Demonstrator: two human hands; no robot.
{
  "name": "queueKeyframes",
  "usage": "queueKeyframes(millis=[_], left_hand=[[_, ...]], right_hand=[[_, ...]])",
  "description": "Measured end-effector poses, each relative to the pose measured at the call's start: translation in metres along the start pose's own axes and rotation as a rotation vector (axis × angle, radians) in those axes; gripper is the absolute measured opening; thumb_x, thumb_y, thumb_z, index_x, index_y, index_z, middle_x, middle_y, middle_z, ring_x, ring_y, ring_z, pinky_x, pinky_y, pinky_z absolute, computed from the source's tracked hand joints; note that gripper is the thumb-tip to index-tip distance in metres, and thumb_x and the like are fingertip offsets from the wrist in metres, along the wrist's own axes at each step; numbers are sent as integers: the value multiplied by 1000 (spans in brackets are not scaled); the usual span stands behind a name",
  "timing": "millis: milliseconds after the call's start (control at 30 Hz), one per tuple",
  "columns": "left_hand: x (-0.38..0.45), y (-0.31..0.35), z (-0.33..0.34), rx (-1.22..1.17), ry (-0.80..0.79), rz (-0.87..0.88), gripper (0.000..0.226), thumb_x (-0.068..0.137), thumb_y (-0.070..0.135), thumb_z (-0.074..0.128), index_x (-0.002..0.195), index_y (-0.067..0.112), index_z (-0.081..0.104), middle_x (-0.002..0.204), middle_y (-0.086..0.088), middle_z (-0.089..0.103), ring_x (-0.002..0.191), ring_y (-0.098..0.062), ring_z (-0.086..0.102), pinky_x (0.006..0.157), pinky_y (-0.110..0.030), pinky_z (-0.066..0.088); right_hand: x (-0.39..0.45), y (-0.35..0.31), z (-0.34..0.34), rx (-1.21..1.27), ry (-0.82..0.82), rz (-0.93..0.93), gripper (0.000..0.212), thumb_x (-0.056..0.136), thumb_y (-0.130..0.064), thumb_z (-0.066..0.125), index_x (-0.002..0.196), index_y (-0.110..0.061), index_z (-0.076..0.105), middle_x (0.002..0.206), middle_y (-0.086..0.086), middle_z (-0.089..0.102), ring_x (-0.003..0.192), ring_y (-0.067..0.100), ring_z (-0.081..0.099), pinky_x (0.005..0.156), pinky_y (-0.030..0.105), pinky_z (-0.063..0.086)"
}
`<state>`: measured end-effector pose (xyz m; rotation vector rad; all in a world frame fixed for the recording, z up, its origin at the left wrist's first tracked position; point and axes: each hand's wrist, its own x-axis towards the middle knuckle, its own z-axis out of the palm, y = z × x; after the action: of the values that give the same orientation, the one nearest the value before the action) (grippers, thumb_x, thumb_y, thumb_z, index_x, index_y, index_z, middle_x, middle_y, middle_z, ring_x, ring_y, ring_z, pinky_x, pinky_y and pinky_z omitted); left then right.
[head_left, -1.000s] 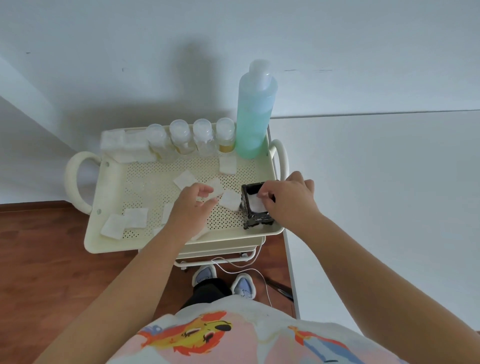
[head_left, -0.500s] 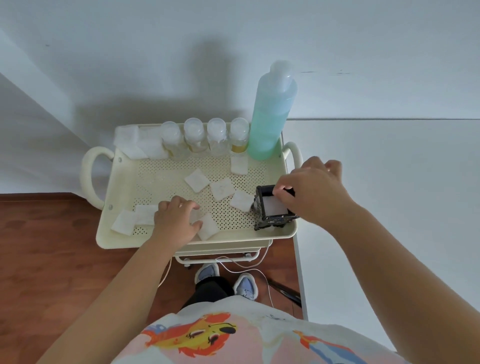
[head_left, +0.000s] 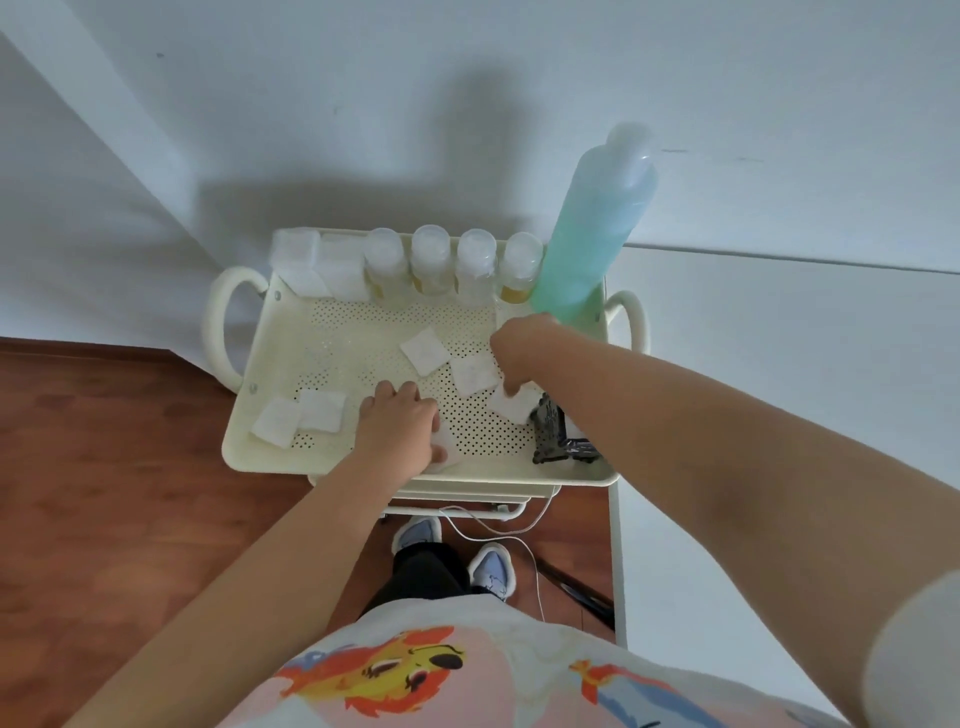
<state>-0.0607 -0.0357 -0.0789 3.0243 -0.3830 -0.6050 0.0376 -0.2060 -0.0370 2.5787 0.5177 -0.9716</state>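
Observation:
A cream perforated tray (head_left: 363, 332) tops a small cart, with several white cotton pads lying on it. My left hand (head_left: 402, 428) lies knuckles up near the front rim, its fingers curled over a cotton pad (head_left: 445, 448) that shows only as a white sliver by the thumb. My right hand (head_left: 519, 351) reaches in from the right, fingertips down, and pinches the far edge of another cotton pad (head_left: 514, 408). A small black box (head_left: 553, 431) stands at the tray's front right corner, partly hidden by my right forearm.
Along the tray's back rim stand several small capped bottles (head_left: 431, 260), a tall blue-green bottle (head_left: 592, 223) and a stack of pads (head_left: 311, 265). Loose pads lie at the front left (head_left: 322, 410) and the middle (head_left: 425, 349). A white cable (head_left: 498, 535) hangs below. A white table edge (head_left: 618, 545) runs along the right.
My right hand left the black box and moved left to the pad beside it. My left hand stayed over its pad near the front rim. The camera moved closer.

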Motion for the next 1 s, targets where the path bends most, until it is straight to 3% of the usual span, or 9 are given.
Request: queueKeyframes(millis=[100,267,333,400,533,633,733,833,1000], left_hand=[[0,2,-2,-16,-5,39,30,79,49,69,100,27,65,106,3,56,106,-24,47,86,-37,38],[0,-1,3,-178,32,178,15,84,30,70,92,22,60,93,6,62,85,-17,57,67,-27,39],[-2,-3,5,-333,48,186,20,84,24,70,93,22,52,87,7,62,76,-15,59,60,-25,43],[-3,-2,6,-471,105,186,28,83,21,71,100,20,49,87,5,64,74,-15,63,62,-29,51],[-8,1,6,-677,158,92,38,80,25,74,111,26,52,75,9,57,63,-8,55,57,-24,45],[-8,6,-2,-876,124,-12,27,82,32,70,107,33,61,83,10,63,69,-7,60,61,-22,48],[-8,14,-12,-1048,82,-55,19,85,32,69,103,35,65,94,9,65,82,-11,65,69,-29,57],[-11,21,-19,-1193,35,-66,22,86,23,70,104,34,63,102,2,65,89,-18,67,71,-37,61],[-17,35,-32,-1537,24,-112,40,84,6,67,108,36,56,104,-7,70,92,-22,71,66,-28,57]], right_hand=[[9,-1,8,-86,-82,24,61,74,-50,75,120,-16,54,95,0,56,84,24,55,68,37,45],[10,-5,9,-96,-96,-29,42,82,-29,71,117,-12,56,90,1,54,84,23,56,66,36,47],[9,-6,9,-72,-118,-66,28,83,-25,68,105,-10,57,81,1,52,84,24,58,72,36,52],[7,-3,7,-40,-110,-100,18,85,-22,65,93,-9,55,81,2,52,85,25,58,79,38,54],[-3,5,1,79,-57,-174,20,85,-22,64,97,-6,63,93,5,56,92,26,57,77,33,49],[-16,14,-8,380,116,-190,19,79,-16,71,95,-12,61,90,1,56,86,22,55,70,29,45],[-44,28,-16,777,273,-208,41,74,-8,74,108,-24,58,82,-5,54,72,13,58,61,24,45],[-87,47,-8,1101,256,-196,44,75,0,68,107,-29,63,91,3,56,63,12,69,60,24,57],[-148,61,33,1553,330,8,39,80,8,56,96,-24,71,99,13,61,70,18,70,63,26,57]])
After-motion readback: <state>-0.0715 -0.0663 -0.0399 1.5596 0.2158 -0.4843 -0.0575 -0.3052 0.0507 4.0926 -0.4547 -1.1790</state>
